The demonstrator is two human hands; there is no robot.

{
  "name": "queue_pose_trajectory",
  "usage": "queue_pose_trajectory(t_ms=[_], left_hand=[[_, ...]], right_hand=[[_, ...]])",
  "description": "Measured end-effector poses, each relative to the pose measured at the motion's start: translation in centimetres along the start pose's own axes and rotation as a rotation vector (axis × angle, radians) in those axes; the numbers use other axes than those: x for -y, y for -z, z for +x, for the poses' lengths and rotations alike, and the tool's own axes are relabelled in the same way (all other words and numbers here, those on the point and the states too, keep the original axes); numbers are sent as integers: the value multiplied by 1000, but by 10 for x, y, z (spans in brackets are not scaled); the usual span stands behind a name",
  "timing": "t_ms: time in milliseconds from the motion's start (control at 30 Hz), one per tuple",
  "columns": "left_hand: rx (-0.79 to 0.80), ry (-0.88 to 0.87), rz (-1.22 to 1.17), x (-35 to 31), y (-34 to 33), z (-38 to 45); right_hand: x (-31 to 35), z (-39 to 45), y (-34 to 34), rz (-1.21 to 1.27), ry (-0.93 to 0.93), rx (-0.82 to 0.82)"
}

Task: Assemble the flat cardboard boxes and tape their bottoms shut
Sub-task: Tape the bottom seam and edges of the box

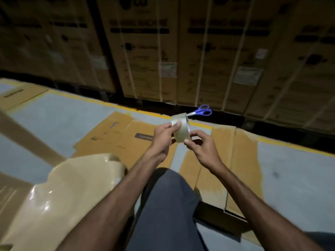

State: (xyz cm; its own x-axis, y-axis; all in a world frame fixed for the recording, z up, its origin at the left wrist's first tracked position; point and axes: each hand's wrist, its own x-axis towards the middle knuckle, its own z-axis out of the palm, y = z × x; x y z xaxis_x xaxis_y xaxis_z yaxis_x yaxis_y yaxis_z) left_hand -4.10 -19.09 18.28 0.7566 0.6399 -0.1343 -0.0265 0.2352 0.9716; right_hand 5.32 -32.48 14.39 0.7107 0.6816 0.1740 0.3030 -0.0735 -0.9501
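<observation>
Between the two hands, held up over the knee, sits the tape roll (181, 128), its hole facing sideways toward the right. The left hand (163, 136) grips its near rim, thumb laid on the outer band. The right hand (200, 144) pinches the lower edge, likely feeling for the tape's loose end. Flat boxes (126, 134) lie on the floor just beyond; a taped box (72, 189) sits left of the left forearm. Scissors (202, 111) lie past the roll.
</observation>
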Motion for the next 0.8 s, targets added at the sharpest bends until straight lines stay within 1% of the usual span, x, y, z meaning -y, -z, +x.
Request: queue_pose_trajectory(t_ms=[167,267,367,467,533,633,733,800], left_hand=[[169,47,90,45,-88,25],[232,72,178,72,-124,43],[294,85,280,98,-146,64],[334,91,357,118,-160,78],[356,102,377,126,-169,83],[381,113,391,135,-179,88],[404,103,411,141,-182,87],[417,92,412,146,-182,85]], right_hand=[[-36,-19,108,94,-218,-115],[-65,-27,171,238,-350,-249],[-94,-34,215,360,-447,-362],[-116,-35,235,432,-532,-383],[-124,-25,237,386,-548,-383],[-129,-4,238,169,-467,-346],[-134,13,243,-124,-343,-225],[-135,20,242,-267,-292,-99]])
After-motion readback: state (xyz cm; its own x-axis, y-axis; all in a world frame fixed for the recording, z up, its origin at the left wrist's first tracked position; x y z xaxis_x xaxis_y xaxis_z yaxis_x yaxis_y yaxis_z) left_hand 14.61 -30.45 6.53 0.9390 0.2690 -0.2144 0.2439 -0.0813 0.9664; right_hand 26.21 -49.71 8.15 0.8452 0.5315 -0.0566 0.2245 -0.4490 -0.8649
